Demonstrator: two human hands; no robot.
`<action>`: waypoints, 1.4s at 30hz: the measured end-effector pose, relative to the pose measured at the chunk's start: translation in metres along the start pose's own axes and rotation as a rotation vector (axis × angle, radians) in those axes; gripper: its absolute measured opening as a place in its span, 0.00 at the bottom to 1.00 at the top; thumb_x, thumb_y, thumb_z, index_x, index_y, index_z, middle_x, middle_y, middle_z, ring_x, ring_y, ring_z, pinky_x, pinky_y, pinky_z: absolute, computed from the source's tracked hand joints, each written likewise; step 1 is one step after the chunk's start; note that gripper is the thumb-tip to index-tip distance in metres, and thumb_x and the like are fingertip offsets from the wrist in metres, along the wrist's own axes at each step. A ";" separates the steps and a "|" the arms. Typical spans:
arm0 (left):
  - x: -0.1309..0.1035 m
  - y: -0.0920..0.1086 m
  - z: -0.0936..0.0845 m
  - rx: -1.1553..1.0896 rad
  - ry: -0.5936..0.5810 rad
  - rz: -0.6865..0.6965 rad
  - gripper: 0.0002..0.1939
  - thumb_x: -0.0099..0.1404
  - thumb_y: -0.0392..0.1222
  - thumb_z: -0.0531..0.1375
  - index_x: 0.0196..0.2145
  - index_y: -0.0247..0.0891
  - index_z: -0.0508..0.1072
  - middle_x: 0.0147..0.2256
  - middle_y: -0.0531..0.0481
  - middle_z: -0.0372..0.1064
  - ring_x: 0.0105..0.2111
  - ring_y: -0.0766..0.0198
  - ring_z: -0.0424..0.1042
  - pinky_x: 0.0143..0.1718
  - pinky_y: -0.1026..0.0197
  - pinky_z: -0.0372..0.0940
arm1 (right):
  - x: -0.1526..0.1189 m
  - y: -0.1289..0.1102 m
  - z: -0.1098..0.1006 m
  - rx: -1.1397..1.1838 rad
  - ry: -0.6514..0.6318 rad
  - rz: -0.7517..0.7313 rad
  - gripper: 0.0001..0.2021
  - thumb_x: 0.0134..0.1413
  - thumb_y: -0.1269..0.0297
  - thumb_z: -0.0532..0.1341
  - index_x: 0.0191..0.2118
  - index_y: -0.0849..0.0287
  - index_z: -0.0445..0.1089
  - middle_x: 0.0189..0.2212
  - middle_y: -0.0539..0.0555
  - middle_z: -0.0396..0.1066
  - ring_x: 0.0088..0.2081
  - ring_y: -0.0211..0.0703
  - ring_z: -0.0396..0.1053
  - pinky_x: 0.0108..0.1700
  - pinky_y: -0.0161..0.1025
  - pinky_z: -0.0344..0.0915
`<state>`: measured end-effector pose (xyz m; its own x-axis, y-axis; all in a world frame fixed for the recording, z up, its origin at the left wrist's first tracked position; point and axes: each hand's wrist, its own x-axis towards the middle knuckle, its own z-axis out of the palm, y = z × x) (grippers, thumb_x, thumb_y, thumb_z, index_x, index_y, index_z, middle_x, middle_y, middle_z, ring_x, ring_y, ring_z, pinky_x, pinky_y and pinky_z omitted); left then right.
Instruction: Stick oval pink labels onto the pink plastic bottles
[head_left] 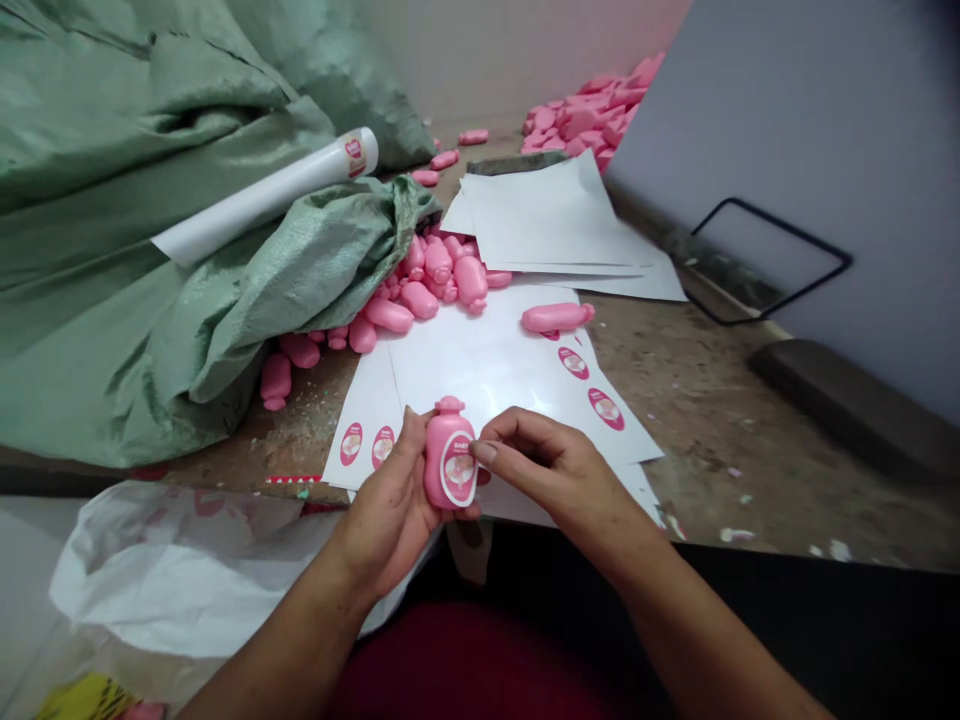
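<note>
My left hand (394, 500) is wrapped round a small pink bottle (435, 480), which stands upright above the table's front edge with its neck up. An oval "BABY" sticker (459, 470) with a white border covers the bottle's front. My right hand (547, 460) pinches at the sticker's upper right edge, thumb and index finger together. Under the hands lie sticker sheets (487, 360) with several oval labels along their sides. Another pink bottle (556, 318) rests on its side on the sheets.
Pink bottles (439, 265) spill from a green woven sack (247, 320) on the left, with a rolled sheet (262, 195) on top. White sheets (547, 225) lie behind. More bottles (585, 115) are heaped at the back. A white panel with a black wire frame (772, 235) stands right.
</note>
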<state>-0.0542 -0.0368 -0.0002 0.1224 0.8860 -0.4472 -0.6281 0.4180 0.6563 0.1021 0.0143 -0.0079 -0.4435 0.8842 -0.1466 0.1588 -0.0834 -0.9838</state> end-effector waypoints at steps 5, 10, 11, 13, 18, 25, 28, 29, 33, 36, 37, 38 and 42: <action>-0.001 -0.004 0.002 0.048 0.020 0.027 0.30 0.64 0.66 0.59 0.54 0.42 0.69 0.40 0.47 0.73 0.40 0.59 0.74 0.34 0.62 0.70 | 0.000 0.005 0.001 0.009 0.000 0.012 0.14 0.54 0.50 0.63 0.28 0.56 0.69 0.23 0.48 0.68 0.27 0.39 0.63 0.30 0.37 0.60; -0.002 -0.006 0.004 0.075 0.046 0.072 0.30 0.64 0.66 0.60 0.53 0.41 0.69 0.41 0.46 0.73 0.42 0.58 0.73 0.35 0.62 0.68 | -0.001 0.004 0.001 -0.016 0.003 0.013 0.15 0.54 0.50 0.63 0.28 0.57 0.69 0.22 0.48 0.67 0.26 0.38 0.61 0.29 0.36 0.59; -0.003 -0.006 0.004 0.080 0.050 0.079 0.30 0.64 0.66 0.60 0.53 0.41 0.69 0.42 0.46 0.73 0.43 0.58 0.73 0.34 0.62 0.67 | -0.001 0.003 0.001 -0.019 0.004 0.013 0.15 0.54 0.50 0.64 0.28 0.57 0.69 0.22 0.48 0.67 0.26 0.38 0.61 0.28 0.36 0.58; -0.004 -0.006 0.004 0.095 0.049 0.086 0.30 0.64 0.66 0.60 0.54 0.41 0.69 0.42 0.46 0.73 0.44 0.57 0.73 0.33 0.64 0.65 | -0.001 0.003 0.001 -0.017 0.002 0.010 0.15 0.54 0.50 0.63 0.28 0.57 0.69 0.23 0.48 0.67 0.26 0.38 0.61 0.29 0.36 0.58; -0.004 -0.007 0.001 0.109 0.052 0.096 0.30 0.64 0.66 0.60 0.54 0.41 0.70 0.43 0.46 0.72 0.45 0.57 0.72 0.37 0.61 0.67 | 0.000 0.004 0.002 -0.018 0.000 0.023 0.15 0.54 0.49 0.63 0.28 0.56 0.69 0.23 0.48 0.67 0.27 0.39 0.61 0.30 0.36 0.59; -0.005 -0.007 0.000 0.189 0.051 0.102 0.22 0.68 0.58 0.60 0.54 0.44 0.71 0.45 0.48 0.69 0.45 0.61 0.70 0.39 0.63 0.66 | -0.002 0.007 0.005 -0.098 0.048 0.003 0.15 0.56 0.49 0.62 0.29 0.56 0.70 0.23 0.47 0.68 0.27 0.39 0.63 0.30 0.37 0.58; -0.005 -0.007 0.000 0.221 0.050 0.072 0.21 0.67 0.48 0.64 0.55 0.44 0.68 0.44 0.50 0.68 0.40 0.65 0.70 0.36 0.65 0.65 | -0.005 0.008 0.005 -0.253 0.101 -0.053 0.13 0.59 0.51 0.61 0.31 0.55 0.71 0.22 0.47 0.69 0.25 0.39 0.63 0.30 0.37 0.57; -0.005 -0.007 0.000 0.216 0.038 0.058 0.22 0.65 0.45 0.65 0.56 0.44 0.67 0.44 0.50 0.69 0.39 0.65 0.70 0.36 0.65 0.66 | -0.006 0.008 0.004 -0.325 0.141 -0.084 0.12 0.60 0.52 0.60 0.31 0.54 0.71 0.21 0.47 0.69 0.25 0.39 0.63 0.30 0.37 0.57; -0.005 -0.004 0.000 0.161 -0.018 -0.039 0.26 0.60 0.38 0.68 0.54 0.42 0.68 0.45 0.47 0.70 0.40 0.62 0.74 0.37 0.62 0.67 | -0.008 0.008 -0.001 -0.507 0.361 -0.189 0.10 0.59 0.54 0.61 0.33 0.54 0.73 0.22 0.48 0.70 0.23 0.39 0.63 0.31 0.38 0.57; -0.006 -0.001 0.001 0.106 -0.016 -0.116 0.30 0.53 0.29 0.70 0.52 0.43 0.69 0.44 0.48 0.72 0.44 0.59 0.76 0.41 0.61 0.67 | -0.007 0.010 -0.007 -0.426 0.363 -0.167 0.11 0.58 0.53 0.61 0.33 0.54 0.72 0.21 0.47 0.67 0.24 0.39 0.62 0.29 0.38 0.56; -0.006 0.000 0.001 0.080 -0.018 -0.134 0.32 0.51 0.27 0.71 0.52 0.43 0.69 0.44 0.48 0.72 0.45 0.59 0.76 0.43 0.61 0.68 | -0.007 0.011 -0.010 -0.390 0.356 -0.158 0.11 0.58 0.52 0.60 0.33 0.54 0.72 0.21 0.46 0.65 0.23 0.38 0.61 0.29 0.38 0.56; -0.005 0.000 0.000 0.051 -0.023 -0.145 0.32 0.50 0.27 0.71 0.51 0.43 0.70 0.44 0.48 0.73 0.46 0.59 0.76 0.44 0.61 0.68 | -0.007 0.012 -0.013 -0.359 0.366 -0.152 0.12 0.58 0.51 0.60 0.33 0.54 0.72 0.21 0.46 0.64 0.24 0.39 0.61 0.29 0.38 0.57; -0.003 -0.001 -0.005 -0.069 -0.041 -0.147 0.22 0.59 0.44 0.70 0.49 0.38 0.70 0.46 0.41 0.75 0.43 0.57 0.77 0.41 0.60 0.71 | -0.011 0.020 -0.045 -0.340 0.580 -0.136 0.16 0.51 0.50 0.64 0.41 0.54 0.73 0.31 0.52 0.73 0.32 0.45 0.68 0.36 0.43 0.62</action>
<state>-0.0581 -0.0409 -0.0029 0.2472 0.8243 -0.5093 -0.6522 0.5303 0.5417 0.1497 0.0232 -0.0212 0.0502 0.9876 0.1487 0.4450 0.1112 -0.8886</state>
